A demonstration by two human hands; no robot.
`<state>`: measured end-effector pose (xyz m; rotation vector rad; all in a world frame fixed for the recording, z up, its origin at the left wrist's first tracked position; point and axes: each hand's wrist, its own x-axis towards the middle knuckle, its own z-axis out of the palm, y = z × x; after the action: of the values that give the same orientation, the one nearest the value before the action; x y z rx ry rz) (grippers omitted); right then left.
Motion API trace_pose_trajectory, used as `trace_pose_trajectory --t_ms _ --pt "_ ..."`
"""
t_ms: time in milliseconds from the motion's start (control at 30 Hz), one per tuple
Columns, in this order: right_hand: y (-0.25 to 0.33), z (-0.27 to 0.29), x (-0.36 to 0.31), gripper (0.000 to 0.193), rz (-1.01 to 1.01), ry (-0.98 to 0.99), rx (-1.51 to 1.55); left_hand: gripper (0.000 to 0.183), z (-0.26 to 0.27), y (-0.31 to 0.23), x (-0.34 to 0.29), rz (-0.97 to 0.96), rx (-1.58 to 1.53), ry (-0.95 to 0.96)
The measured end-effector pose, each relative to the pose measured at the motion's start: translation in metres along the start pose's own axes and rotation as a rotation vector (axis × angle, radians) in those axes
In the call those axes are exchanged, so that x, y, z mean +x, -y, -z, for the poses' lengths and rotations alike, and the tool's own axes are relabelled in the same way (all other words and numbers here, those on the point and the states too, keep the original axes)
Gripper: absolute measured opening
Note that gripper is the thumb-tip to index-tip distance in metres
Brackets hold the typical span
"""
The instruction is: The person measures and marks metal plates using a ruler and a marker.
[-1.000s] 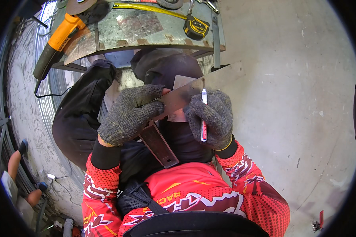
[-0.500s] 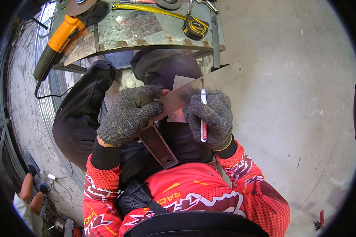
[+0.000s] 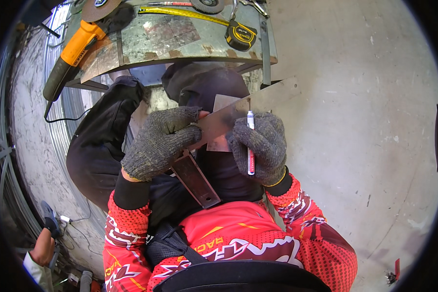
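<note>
My left hand (image 3: 163, 138), in a grey knit glove, pinches the blade of a try square (image 3: 216, 122) with fingers and thumb. The square's dark stock (image 3: 195, 179) slants down over my lap. Behind the blade lies a small flat metal plate (image 3: 220, 144), partly covered by the blade. My right hand (image 3: 264, 146), gloved alike, is closed around a white marker (image 3: 250, 143). The marker stands nearly upright in the picture, its upper end close to the lower edge of the blade. Whether it touches the metal I cannot tell.
Ahead is a metal-topped bench (image 3: 155, 41). On it are an orange angle grinder (image 3: 78, 46), an extended tape measure (image 3: 241, 35) and a flap disc (image 3: 208, 4). Long metal profiles (image 3: 58, 131) lie at left. Another person's leg (image 3: 45, 246) shows at lower left.
Both my hands, the square and the marker hold almost still. At lower left the other person's legs have shifted, and now one shoe shows clearly.
</note>
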<state>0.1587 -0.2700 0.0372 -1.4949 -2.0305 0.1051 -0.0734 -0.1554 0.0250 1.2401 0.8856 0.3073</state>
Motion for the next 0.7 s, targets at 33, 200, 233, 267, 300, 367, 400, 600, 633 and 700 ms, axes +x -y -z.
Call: trace_pose_trajectory --t_ms 33,200,233,267,300,367,400,600,633,700 --pt "0.0008 0.0000 0.0009 0.042 -0.001 0.000 -0.002 0.040 0.0005 0.0008 -0.0004 -0.041 0.031 -0.007" --pt "0.0005 -0.0004 0.0002 0.041 -0.011 0.002 -0.007 0.040 0.0001 -0.0001 0.0001 -0.025 0.016 -0.003" --pt "0.0002 -0.0003 -0.0003 0.041 -0.015 0.004 -0.007 0.040 0.0000 -0.0005 0.0005 -0.015 0.013 0.000" --pt "0.0004 -0.0005 -0.0005 0.041 -0.019 0.005 -0.004 0.040 0.0002 -0.0007 0.0002 -0.014 0.014 0.000" --pt "0.0005 -0.0006 -0.0005 0.041 -0.019 0.005 -0.004 0.040 0.0004 -0.0008 0.0000 -0.018 0.017 -0.001" --pt "0.0006 -0.0007 -0.0004 0.041 -0.020 0.011 -0.004 0.040 0.0005 0.0003 -0.0004 -0.021 0.020 -0.003" --pt "0.0005 -0.0008 -0.0004 0.041 -0.020 0.011 -0.003 0.040 0.0002 0.0023 -0.0003 -0.022 0.009 -0.006" --pt "0.0006 0.0002 0.0002 0.041 -0.011 0.004 0.000 0.040 -0.0004 -0.0028 -0.0008 -0.014 0.024 -0.013" --pt "0.0007 0.0010 -0.0003 0.040 -0.013 0.012 -0.001 0.040 -0.0005 -0.0038 -0.0009 -0.010 0.036 -0.014" --pt "0.0014 0.0015 0.0000 0.040 -0.015 0.020 -0.001 0.040 -0.0007 -0.0038 -0.0014 -0.010 0.037 -0.017"
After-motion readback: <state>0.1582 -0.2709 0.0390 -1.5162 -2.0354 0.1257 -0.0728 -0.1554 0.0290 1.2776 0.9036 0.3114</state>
